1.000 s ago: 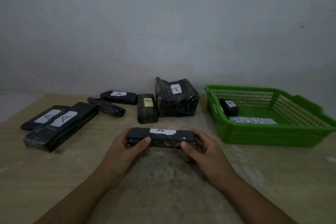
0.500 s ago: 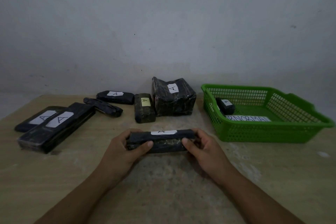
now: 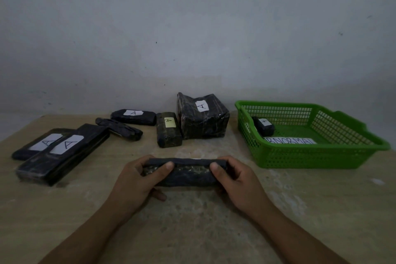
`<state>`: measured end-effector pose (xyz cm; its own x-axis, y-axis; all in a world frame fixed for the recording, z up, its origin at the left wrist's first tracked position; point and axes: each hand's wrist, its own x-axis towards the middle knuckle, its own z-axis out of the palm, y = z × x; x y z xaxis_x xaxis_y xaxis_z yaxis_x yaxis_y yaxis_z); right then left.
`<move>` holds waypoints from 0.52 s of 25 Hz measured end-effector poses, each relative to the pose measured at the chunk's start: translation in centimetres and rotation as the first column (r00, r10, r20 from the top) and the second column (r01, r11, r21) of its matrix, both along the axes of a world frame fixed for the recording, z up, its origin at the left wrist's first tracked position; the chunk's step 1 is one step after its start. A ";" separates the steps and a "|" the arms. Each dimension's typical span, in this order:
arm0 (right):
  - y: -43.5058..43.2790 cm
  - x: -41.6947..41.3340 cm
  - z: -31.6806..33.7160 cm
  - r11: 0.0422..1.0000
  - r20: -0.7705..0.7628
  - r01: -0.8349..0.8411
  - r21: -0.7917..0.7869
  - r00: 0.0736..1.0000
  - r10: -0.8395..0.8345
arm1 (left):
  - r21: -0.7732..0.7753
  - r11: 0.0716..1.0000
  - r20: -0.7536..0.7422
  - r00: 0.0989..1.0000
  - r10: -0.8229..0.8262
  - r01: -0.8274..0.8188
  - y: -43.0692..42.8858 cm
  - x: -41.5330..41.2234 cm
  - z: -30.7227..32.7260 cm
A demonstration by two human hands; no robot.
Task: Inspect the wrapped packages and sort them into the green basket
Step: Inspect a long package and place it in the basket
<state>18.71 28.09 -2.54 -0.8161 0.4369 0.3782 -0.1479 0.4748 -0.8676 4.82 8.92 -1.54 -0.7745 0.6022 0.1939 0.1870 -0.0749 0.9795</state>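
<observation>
hands: left [image 3: 137, 180], right [image 3: 237, 180] grip black package [image 3: 184, 172] ends | green basket [image 3: 310, 156]: one small package [image 3: 263, 126]

Beige table [image 3: 64, 210] carries six black wrapped packages [image 3: 61, 153] at rear-left, green basket [image 3: 308, 157] at right.

- The basket [image 3: 321, 156] stands at the right of the bench [image 3: 214, 231], and serves as landmark here.
- In the basket, by its left wall, lies a small package [image 3: 263, 126]; a paper label [image 3: 289, 140] lies just in front of that package.
- Just left of the basket stands the large package [image 3: 202, 117]; a narrow package [image 3: 168, 133] touches its left side.
- Further left lie two slim packages [image 3: 134, 116] [image 3: 119, 129].
- Farthest from the basket, two flat packages [image 3: 62, 152] [image 3: 39, 143] lie side by side.
- Left of the basket and nearer the person, both hands [image 3: 137, 180] [image 3: 240, 182] hold one package [image 3: 184, 171] above the bench.
</observation>
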 end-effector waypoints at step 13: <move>0.7 -0.4 -0.1 0.990 0.026 -0.044 -0.133 0.999 0.048 | 0.019 0.998 -0.019 0.998 -0.061 0.061 0.0 0.2 0.2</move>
<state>18.35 28.77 -2.61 -0.8464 0.4434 0.2950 -0.1403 0.3486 -0.9267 5.02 8.91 -1.32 -0.7326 0.6442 0.2198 0.1997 -0.1054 0.9742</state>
